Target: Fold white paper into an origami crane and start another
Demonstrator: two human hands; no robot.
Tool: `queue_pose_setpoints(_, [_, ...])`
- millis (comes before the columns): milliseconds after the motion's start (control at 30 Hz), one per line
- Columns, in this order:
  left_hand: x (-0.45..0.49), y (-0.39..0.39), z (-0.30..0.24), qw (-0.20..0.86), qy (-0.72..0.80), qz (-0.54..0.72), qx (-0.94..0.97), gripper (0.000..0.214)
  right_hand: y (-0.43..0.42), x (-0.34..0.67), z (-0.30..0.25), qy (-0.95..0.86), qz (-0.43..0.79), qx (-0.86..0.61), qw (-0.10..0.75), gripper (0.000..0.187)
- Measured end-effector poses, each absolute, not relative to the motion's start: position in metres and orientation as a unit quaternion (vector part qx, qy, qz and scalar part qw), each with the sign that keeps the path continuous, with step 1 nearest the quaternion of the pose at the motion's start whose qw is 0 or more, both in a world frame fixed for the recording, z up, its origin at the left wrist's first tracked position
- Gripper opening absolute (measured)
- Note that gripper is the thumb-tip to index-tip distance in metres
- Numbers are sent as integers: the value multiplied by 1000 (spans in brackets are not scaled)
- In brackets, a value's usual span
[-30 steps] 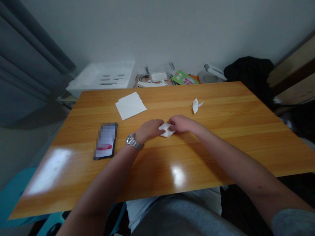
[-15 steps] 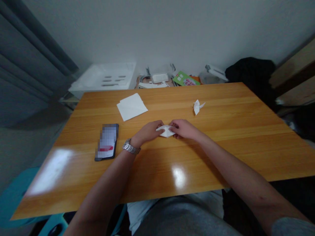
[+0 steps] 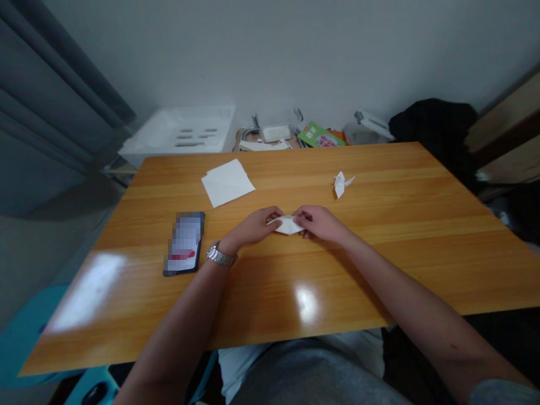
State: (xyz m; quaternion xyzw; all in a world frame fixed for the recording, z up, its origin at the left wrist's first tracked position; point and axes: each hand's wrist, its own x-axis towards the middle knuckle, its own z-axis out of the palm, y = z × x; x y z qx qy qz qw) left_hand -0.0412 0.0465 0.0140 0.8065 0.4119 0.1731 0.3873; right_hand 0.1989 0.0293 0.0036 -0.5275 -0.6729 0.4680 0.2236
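Observation:
Between my two hands is a small folded piece of white paper (image 3: pixel 288 226), held near the middle of the wooden table (image 3: pixel 270 298). My left hand (image 3: pixel 257 226) pinches its left end, thumb on top, and a metal watch circles that wrist. On the paper's right end my right hand (image 3: pixel 320 223) is closed, its thumb lying over the near face. Fingertips behind the paper are partly hidden. Farther back to the right stands a white origami crane (image 3: pixel 340 185). White paper sheets (image 3: pixel 228 183) lie overlapped at the back left.
A phone (image 3: pixel 184 243) with a blurred screen lies left of my hands. Beyond the table's far edge are a white plastic tray (image 3: pixel 181 135), a green booklet (image 3: pixel 320 135) and a black cloth item (image 3: pixel 432 126). A turquoise chair (image 3: pixel 31 337) stands at the lower left.
The folded paper's near face looks flatter and a little wider between my hands. My left wrist has shifted slightly left; both hands keep their hold. The view has moved very slightly.

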Motion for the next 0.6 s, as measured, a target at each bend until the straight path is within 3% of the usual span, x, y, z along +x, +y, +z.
queue_pose_setpoints(600, [-38, 39, 4, 611, 364, 266, 651, 31, 27, 205, 0, -665, 483, -483, 302, 19])
